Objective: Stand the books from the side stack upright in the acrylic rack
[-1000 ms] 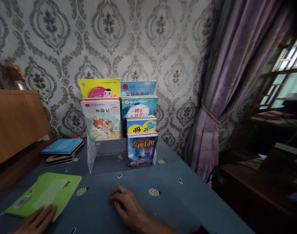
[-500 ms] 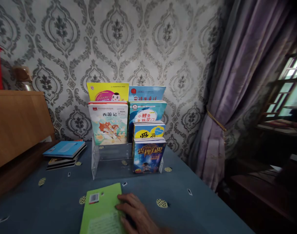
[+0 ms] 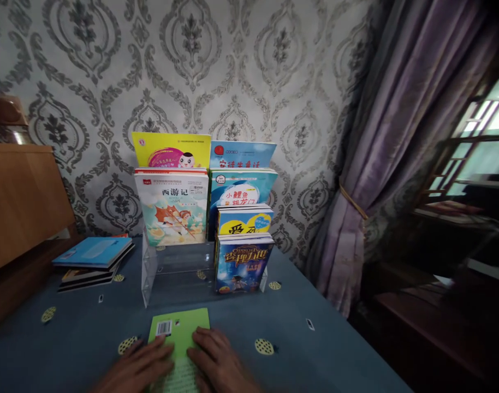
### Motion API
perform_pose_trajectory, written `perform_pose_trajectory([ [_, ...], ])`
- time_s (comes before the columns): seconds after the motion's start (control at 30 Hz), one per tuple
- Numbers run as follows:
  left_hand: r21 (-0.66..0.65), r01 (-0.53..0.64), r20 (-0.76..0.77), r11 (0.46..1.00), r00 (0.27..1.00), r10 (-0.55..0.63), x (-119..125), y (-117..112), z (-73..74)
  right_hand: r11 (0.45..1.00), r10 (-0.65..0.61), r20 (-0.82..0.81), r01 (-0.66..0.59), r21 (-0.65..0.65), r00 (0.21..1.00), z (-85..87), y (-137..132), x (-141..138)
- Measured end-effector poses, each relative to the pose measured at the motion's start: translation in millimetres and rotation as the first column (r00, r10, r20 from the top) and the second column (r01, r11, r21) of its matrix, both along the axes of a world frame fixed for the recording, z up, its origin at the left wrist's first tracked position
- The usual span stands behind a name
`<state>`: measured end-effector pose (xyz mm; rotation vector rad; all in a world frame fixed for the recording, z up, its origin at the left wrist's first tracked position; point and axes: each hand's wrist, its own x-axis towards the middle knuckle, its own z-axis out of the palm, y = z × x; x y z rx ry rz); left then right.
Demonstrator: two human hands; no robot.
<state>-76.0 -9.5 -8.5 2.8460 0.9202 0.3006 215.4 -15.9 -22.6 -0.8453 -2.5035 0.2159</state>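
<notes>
A green book (image 3: 179, 322) lies on the cloth-covered table near me, its barcode side up. From the left, my left hand (image 3: 141, 364) rests its stretched fingers over the book's left edge; it is slightly blurred. My right hand (image 3: 219, 357) lies on the right edge, fingers extended on the cover. Neither hand visibly grips the book, and its lower part is partly hidden between them. Beyond it stands a clear tiered book rack (image 3: 148, 278). A white picture book (image 3: 173, 215) leans on its left side, and a dark blue book (image 3: 243, 267) is lowest at the right.
At the left, a stack of books (image 3: 93, 251) with a blue one on top lies beside a wooden cabinet (image 3: 24, 196). A yellow book (image 3: 171, 143) and a light blue book (image 3: 245, 150) stand in the rack's back row. A purple curtain (image 3: 356, 164) hangs at the right.
My left hand has come into view and onto the green book's left side. My right hand has stayed at its right edge. The view has shifted slightly.
</notes>
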Motion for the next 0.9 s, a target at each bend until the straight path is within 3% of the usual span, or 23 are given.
perform_pose_trajectory([
  [0.13, 0.227, -0.24, 0.135, 0.944, 0.967, 0.214, 22, 24, -11.9, 1.0, -0.014, 0.034, 0.013, 0.015, 0.999, 8.5, -5, -1],
  [0.23, 0.265, -0.321, 0.216, 0.909, 0.939, 0.269, 34, 38, -29.9, 0.999, -0.022, 0.008, 0.022, 0.032, 1.0, 12.4, -11, 0],
  [0.33, 0.256, -0.365, 0.275, 0.895, 0.915, 0.294, 37, 39, -39.9, 0.998, -0.053, -0.038, 0.053, 0.015, 0.998, 15.1, -15, 0],
  [0.5, 0.236, -0.389, 0.291, 0.89, 0.903, 0.317, 35, 30, -37.2, 0.986, -0.138, -0.025, 0.135, -0.097, 0.99, 25.3, -7, -10],
  [0.7, 0.273, -0.373, 0.252, 0.887, 0.917, 0.308, 35, 31, -31.4, 0.944, -0.297, 0.034, 0.299, -0.142, 0.954, 33.4, 18, -21],
  [0.9, 0.247, -0.393, 0.246, 0.886, 0.91, 0.335, 36, 30, -27.8, 0.915, -0.354, 0.091, 0.365, -0.174, 0.931, 36.4, 12, -17],
])
